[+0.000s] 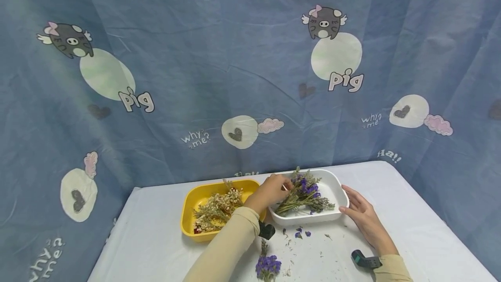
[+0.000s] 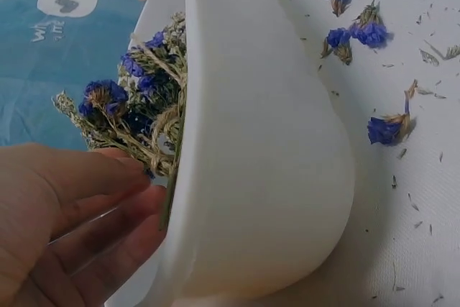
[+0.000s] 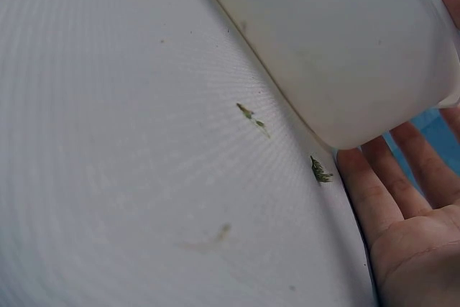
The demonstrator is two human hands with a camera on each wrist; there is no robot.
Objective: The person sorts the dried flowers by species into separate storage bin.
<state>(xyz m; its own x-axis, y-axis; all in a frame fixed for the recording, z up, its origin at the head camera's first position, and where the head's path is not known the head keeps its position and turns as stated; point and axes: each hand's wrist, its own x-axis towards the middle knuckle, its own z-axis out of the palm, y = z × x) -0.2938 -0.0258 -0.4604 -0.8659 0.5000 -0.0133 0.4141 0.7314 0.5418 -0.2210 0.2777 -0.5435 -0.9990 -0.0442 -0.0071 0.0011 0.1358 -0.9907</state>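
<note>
A white dish holds a bundle of dried purple and grey-green flowers, tied with twine. My left hand reaches over the dish's left end. Its loosely bent fingers lie against the stems near the twine, not wrapped round the bundle. At the right end, my right hand holds the dish, its thumb at the near corner rim and its fingers along the outer wall. Part of the left hand's grip side is hidden in the head view.
Left of the white dish stands a yellow dish with dried cream-coloured flowers, partly behind the left forearm. A purple flower bunch lies near the table's front. Loose purple blossoms and plant crumbs dot the white tablecloth. A blue curtain hangs behind.
</note>
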